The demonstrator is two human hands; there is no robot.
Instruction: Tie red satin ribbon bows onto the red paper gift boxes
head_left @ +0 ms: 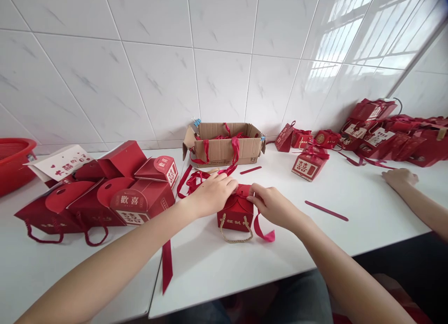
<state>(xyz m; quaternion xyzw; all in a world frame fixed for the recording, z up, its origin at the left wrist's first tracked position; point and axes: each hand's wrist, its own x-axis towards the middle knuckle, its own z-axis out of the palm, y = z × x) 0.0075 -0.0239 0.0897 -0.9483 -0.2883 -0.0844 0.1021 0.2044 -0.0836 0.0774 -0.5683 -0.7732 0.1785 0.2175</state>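
Note:
A small red gift box (235,216) with a tan rope handle stands on the white table (217,263) in front of me. My left hand (214,192) rests on its top left, fingers curled and pinching at the closed flaps. My right hand (270,203) pinches the top from the right. A red ribbon (263,231) trails from the box's right side onto the table. Which fingers hold the ribbon is hidden.
Open red boxes (140,193) lie at the left beside a red basket (14,161). A cardboard carton (224,144) of ribbons stands behind. Finished boxes (378,128) pile at the right. Another person's hand (401,177) rests on the table. A ribbon (167,263) hangs over the table's front edge.

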